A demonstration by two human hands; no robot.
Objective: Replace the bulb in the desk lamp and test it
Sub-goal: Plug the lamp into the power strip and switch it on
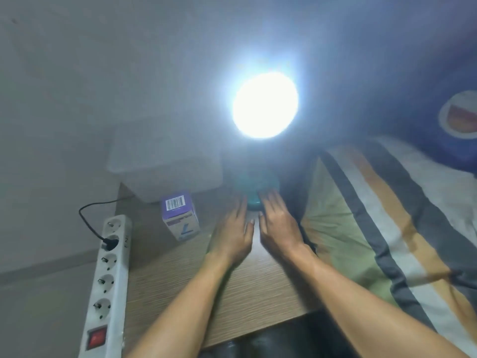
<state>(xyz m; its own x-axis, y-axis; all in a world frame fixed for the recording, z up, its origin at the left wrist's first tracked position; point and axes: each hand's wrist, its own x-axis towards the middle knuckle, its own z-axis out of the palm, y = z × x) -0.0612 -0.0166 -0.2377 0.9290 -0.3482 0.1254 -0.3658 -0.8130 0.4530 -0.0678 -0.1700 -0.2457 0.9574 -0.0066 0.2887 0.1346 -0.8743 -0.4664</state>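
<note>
The desk lamp's bulb is lit and glares white, washing out the lamp head around it. Below the glare I make out the teal lamp base standing on the wooden table. My left hand and my right hand lie flat on the table side by side, fingers extended, fingertips touching or nearly touching the front of the base. Neither hand holds anything. A purple and white bulb box stands upright left of my hands.
A white power strip with a red switch lies along the table's left edge, a black plug and cord in one socket. A translucent plastic container sits behind the box. A striped blanket covers the bed on the right.
</note>
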